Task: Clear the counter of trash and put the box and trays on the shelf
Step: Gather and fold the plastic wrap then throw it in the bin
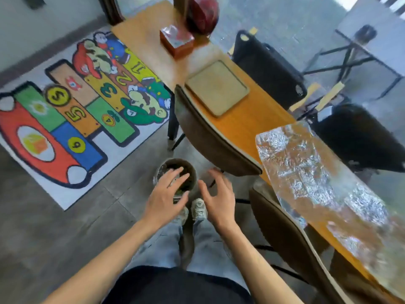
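Two hands, left (166, 199) and right (219, 199), grips spread, above one bin (188, 170).

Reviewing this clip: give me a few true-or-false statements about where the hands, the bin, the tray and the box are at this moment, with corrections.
1. Both hands hold nothing. True: the left hand and right hand are open with spread fingers.
2. The hands are above the bin on the floor. True, with the left hand directly over its opening.
3. The tray is already on a shelf. False: it lies flat on the wooden table.
4. The box sits on the floor rug. False: it stands on the table, beyond the tray.
5. A crinkled foil sheet lies on the table. True.
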